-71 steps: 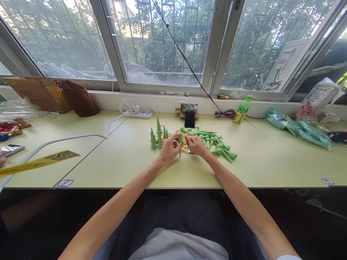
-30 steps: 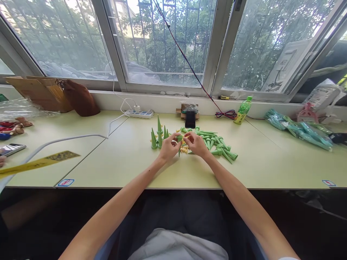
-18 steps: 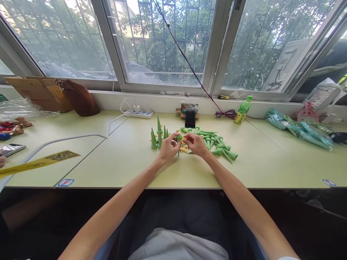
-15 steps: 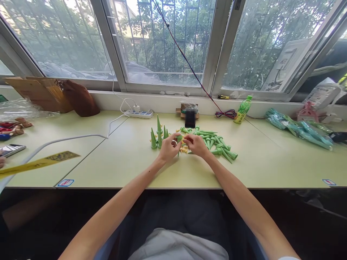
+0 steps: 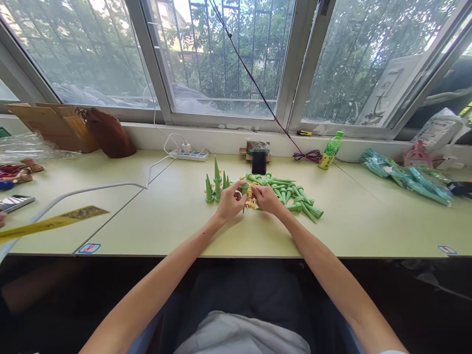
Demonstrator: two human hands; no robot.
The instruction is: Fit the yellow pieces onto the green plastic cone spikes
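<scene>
My left hand (image 5: pixel 230 202) is closed around a green plastic watering spike (image 5: pixel 245 188), its capped end up and its point down. Close beside it, my right hand (image 5: pixel 267 198) has its fingers curled together in a pinch. Whatever sits in that pinch is too small or hidden to make out. Small yellow plastic pieces (image 5: pixel 251 203) lie between and behind the hands. To the left, several green spikes (image 5: pixel 209 191) stand point-up on the table, with bits of yellow at some of them. A loose pile of green spikes (image 5: pixel 291 191) lies to the right of my right hand.
A black phone-like object (image 5: pixel 258 161) stands behind the hands against a small box. Farther back are a power strip (image 5: pixel 190 155), a green drink bottle (image 5: pixel 331 151) and coiled cable (image 5: pixel 307 156). A white cable (image 5: pixel 92 188) and yellow strip (image 5: pixel 55 222) cross the left side.
My right hand's fingers have curled in tighter and turned slightly. My left hand keeps hold of the spike in nearly the same place.
</scene>
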